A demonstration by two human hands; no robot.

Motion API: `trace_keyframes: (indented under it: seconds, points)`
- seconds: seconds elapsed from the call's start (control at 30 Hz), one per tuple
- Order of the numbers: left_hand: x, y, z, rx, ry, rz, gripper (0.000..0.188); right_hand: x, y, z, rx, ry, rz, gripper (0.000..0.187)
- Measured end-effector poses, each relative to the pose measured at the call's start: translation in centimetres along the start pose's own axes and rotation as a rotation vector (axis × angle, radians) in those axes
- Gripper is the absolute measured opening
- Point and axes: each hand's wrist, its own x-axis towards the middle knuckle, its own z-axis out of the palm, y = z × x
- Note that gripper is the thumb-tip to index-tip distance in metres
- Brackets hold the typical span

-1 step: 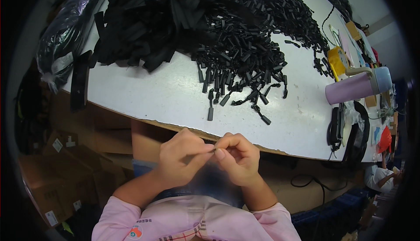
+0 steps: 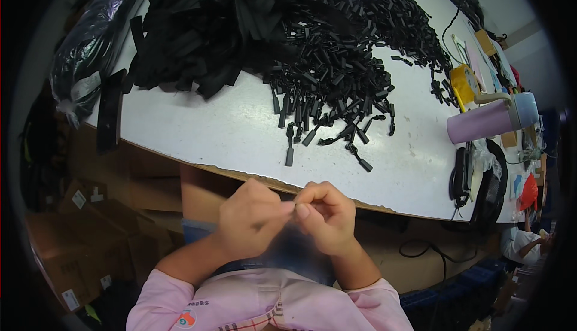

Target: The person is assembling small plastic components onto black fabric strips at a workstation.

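My left hand (image 2: 252, 218) and my right hand (image 2: 327, 218) meet fingertip to fingertip just in front of the table's near edge. Both are closed in a pinch. A tiny dark bit shows between the right thumb and forefinger; what it is I cannot make out. The left fingers press up against the same spot, and whatever they hold is hidden. Beyond my hands, a large heap of black zipper sliders with long pulls (image 2: 336, 72) spreads over the white table (image 2: 240, 133). A few sliders lie loose at its near side, the closest being a single zipper slider (image 2: 289, 151).
A mound of black fabric strips (image 2: 204, 36) lies left of the sliders, with a plastic-wrapped black bundle (image 2: 90, 48) beyond. To the right are a lilac tumbler (image 2: 481, 125) and a yellow tape roll (image 2: 464, 80). Cardboard boxes (image 2: 78, 253) stand below left; a person (image 2: 522, 244) is far right.
My left hand has turned slightly, its fingers folding closer together and narrowing the gap by the thumb. My right hand stays almost where it was.
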Motion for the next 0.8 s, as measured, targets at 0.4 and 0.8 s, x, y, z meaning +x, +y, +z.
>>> trace_keyframes:
  seconds: [0.4, 0.8]
  points:
    - [0.0, -0.3, 0.6, -0.657, 0.019, -0.579, 0.013, 5.5, -0.9, -1.9, -1.585, 0.350, -0.526, 0.007]
    - [0.0, -0.6, 1.2, -0.573, 0.024, -0.526, 0.013, 1.2, -1.0, -0.7, -0.408, 0.079, -0.262, 0.012]
